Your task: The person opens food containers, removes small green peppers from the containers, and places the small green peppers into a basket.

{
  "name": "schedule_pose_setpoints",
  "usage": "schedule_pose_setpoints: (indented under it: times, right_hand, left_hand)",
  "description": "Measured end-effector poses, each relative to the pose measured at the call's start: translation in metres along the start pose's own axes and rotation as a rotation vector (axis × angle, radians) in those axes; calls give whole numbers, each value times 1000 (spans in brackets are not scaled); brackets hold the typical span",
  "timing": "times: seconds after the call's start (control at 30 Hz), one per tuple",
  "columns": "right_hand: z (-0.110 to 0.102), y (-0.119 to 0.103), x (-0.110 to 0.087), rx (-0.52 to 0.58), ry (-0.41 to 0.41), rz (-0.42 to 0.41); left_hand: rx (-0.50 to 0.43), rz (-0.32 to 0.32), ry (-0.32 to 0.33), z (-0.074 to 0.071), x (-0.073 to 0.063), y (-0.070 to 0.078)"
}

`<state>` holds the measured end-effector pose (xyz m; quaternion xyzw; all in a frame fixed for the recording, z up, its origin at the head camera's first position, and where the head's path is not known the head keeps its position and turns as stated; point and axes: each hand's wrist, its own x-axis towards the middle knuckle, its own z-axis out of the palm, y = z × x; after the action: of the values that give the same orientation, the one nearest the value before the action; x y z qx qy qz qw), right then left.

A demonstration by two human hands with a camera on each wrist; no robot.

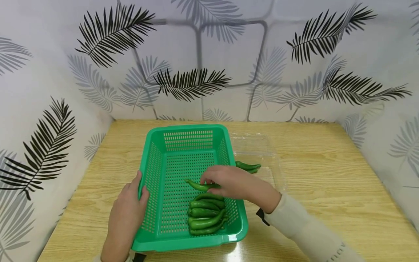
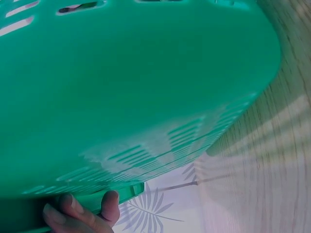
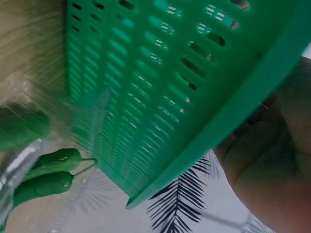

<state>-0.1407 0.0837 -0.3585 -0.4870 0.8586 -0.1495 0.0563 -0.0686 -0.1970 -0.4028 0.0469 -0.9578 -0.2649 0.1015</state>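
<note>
A green perforated plastic basket [image 1: 179,243] stands on the table. My left hand [image 1: 126,205] grips its left rim, the thumb on top and the fingers outside; in the left wrist view fingertips [image 2: 111,206] show under the rim. Inside the basket, my right hand [image 1: 226,180] pinches a green chili pepper [image 1: 196,186] above the basket floor. Just below it, several green peppers [image 1: 206,213] lie side by side in the basket's near right corner. The right wrist view shows the palm [image 3: 272,155] beyond the rim, while the fingertips are hidden there.
Right of the basket lies a clear plastic bag [image 1: 253,143] with a few green peppers [image 1: 247,166] in it, partly hidden by my right forearm. The wooden table [image 1: 320,163] ends at a leaf-patterned backdrop [image 1: 226,98] behind and at both sides.
</note>
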Motion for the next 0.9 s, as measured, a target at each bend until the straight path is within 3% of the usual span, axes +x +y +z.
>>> schedule_pose_setpoints:
  times: [0.5, 0.9]
  right_hand:
    - [28, -4, 10, -135, -166, 104]
    - [38, -9, 12, -237, -140, 155]
  left_hand:
    - [-3, -7, -15, -1, 0, 1]
    - [9, 2, 7, -1, 0, 0]
